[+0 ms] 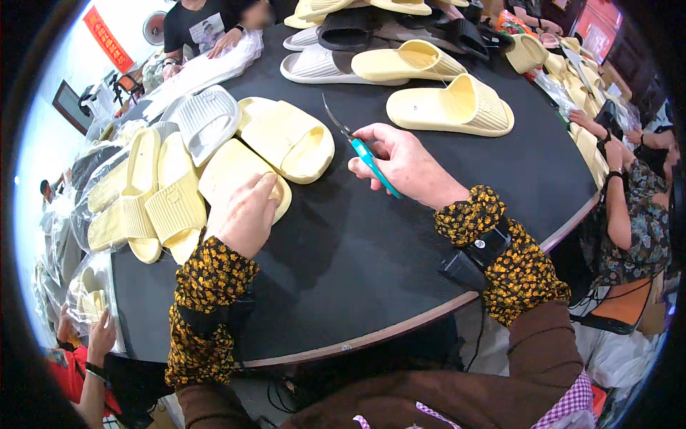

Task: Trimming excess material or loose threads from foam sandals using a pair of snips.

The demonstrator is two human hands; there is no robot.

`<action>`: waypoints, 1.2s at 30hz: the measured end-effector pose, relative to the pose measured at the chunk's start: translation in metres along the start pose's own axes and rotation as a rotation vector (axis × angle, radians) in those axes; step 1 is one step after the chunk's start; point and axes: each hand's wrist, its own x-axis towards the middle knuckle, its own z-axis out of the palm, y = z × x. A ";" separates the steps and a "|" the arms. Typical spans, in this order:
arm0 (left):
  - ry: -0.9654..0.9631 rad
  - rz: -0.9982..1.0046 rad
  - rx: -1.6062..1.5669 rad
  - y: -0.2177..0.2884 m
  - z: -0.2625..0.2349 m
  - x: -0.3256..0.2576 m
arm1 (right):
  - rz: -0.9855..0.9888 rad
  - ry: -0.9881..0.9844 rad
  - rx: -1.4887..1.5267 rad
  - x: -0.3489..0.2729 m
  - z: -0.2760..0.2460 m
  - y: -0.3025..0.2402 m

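Note:
My left hand (245,213) grips the near end of a pale yellow slipper (227,170), which lies on the dark table among others; the fingers partly cover it. In my right hand (407,166) is a small cutting tool (370,163) with a teal handle and a thin curved blade pointing up and left, held over the table. Just beyond the left hand's slipper sits another yellow slipper (286,139), strap side up. A grey slipper (205,123) and several yellow ones, such as a ribbed slipper (175,196), lie to the left.
A lone yellow slipper (454,109) lies beyond my right hand. Piled yellow, grey and black slippers (343,64) stand at the far side. Clear plastic bags (214,68) lie far left. Co-workers' hands handle things at the right, a co-worker's hand (100,334) at lower left. The table edge (364,336) curves near me.

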 end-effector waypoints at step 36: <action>0.034 -0.308 -1.220 -0.027 -0.025 0.000 | 0.247 -0.499 0.517 -0.020 0.037 -0.007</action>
